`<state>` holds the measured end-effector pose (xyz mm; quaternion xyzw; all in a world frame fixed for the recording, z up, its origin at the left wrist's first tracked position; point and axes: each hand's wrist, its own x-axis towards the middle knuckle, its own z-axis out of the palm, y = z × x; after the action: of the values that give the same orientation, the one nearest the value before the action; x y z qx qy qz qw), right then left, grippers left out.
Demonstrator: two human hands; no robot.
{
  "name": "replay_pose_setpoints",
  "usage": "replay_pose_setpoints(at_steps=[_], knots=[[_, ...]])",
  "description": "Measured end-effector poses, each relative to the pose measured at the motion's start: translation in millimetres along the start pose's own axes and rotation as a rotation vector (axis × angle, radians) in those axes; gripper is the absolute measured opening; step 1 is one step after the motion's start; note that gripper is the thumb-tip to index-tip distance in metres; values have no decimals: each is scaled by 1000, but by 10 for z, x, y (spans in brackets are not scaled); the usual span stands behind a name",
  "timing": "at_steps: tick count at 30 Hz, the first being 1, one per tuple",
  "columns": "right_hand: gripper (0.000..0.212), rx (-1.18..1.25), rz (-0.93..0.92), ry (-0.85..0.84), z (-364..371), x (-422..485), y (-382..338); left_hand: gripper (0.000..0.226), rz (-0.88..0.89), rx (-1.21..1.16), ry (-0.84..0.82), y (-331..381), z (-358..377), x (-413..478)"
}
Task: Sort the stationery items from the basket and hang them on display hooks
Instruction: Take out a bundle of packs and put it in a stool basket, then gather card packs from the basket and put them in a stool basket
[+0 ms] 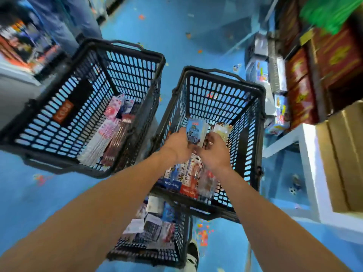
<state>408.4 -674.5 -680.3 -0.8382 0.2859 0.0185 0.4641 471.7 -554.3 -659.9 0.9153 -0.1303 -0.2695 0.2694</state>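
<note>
Both hands are down inside the right-side black basket (pixel 216 95). L hand (pixel 177 146) has its fingers curled round a blue cartoon stationery pack (pixel 196 132), held upright above the btm. R hand (pixel 215 154) curls in at the pack's lower edge – too blurred to tell if it grips. A yellowish pack (pixel 223 130) sits just beside. More printed packs (pixel 182 179) lie flat on the btm. 2 other baskets – left basket (pixel 125 67) w/ pink packs (pixel 112 138), near basket (pixel 149 258) below the forearms.
</note>
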Motion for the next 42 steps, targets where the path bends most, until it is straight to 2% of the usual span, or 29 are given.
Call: replay_pose_setpoints(at_steps=[4,7,10,11,13,15,17,20,25,29,30,33,36,39,42], knots=[[41,35,-36,84,-48,-593,-345,42,112,23,-19,-18,-401,-591],[58,-12,-12,128,-73,-1150,-622,30,205,101,-93,-129,-784,-1121],[45,-84,-99,259,-3,-1719,-823,8,233,170,-142,-361,-1062,-1609],[39,-87,-127,304,59,-1902,-856,11,217,198,-196,-449,-1097,-1729],[30,-96,-173,345,239,-2214,-865,18,119,178,-414,-649,-1071,-1911],[22,-151,-217,318,476,-2429,-771,23,20,158,-608,-850,-946,-2033],[17,-190,-216,249,742,-2561,-556,25,-28,236,-692,-1085,-737,-2101],[13,-218,-111,179,1186,-2659,-68,29,-31,323,-751,-1583,-301,-2057],[9,-208,134,60,2055,-2711,985,27,-18,507,-716,-2608,609,-1888],[24,-222,283,20,2781,-2740,1782,16,-42,524,-699,-3468,1307,-1799],[22,-214,293,17,2949,-2739,1958,19,-50,519,-685,-3692,1503,-1746],[13,-218,329,-13,3350,-2674,2423,50,-153,535,-635,-4269,2055,-1572],[16,-247,280,-75,3689,-2438,2830,63,-215,570,-603,-4662,2474,-1341],[13,-349,191,-175,4027,-2050,3149,62,-209,543,-447,-4972,2785,-1022],[13,-374,143,-230,4392,-1624,3334,71,-248,459,-143,-5221,2947,-670]])
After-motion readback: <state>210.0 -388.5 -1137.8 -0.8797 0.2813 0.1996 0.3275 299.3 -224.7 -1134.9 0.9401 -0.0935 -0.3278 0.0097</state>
